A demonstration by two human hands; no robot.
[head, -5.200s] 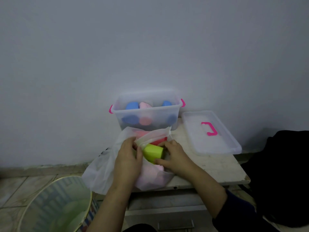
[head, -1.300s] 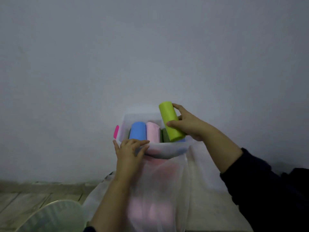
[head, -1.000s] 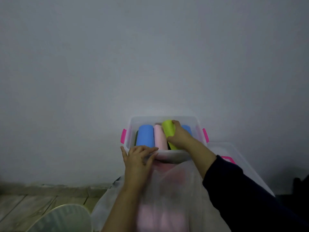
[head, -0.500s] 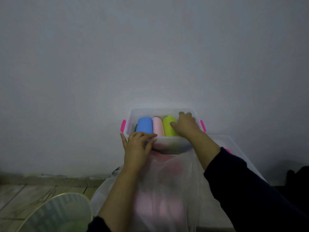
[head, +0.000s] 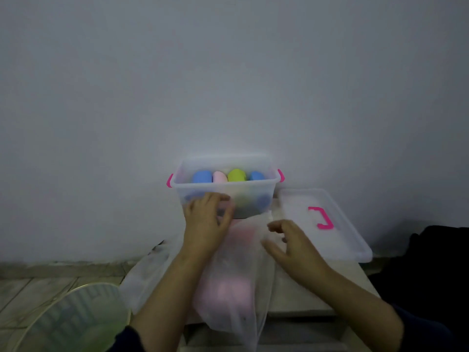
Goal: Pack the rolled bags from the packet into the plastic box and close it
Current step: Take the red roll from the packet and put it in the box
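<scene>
- The right hand is free of the box now; half a second ago it reached inside beside the green roll, and it has since drawn back over the translucent packet, holding nothing, fingers loosely curled and apart
- The left hand has kept its place, fingers bent at the top edge of the packet just in front of the plastic box; whether it pinches the film or only rests on it cannot be told
- Both forearms reach forward from the bottom edge of the view, the right one in a dark sleeve
- The box stands open against the wall, with a blue roll, a pink roll, the green roll and a second blue roll side by side in the top row
- More pink rolls show dimly through the packet, which lies on the table and hangs over its near edge
- The clear lid with a pink handle lies to the right of the box
- A round bin stands on the floor at lower left
</scene>
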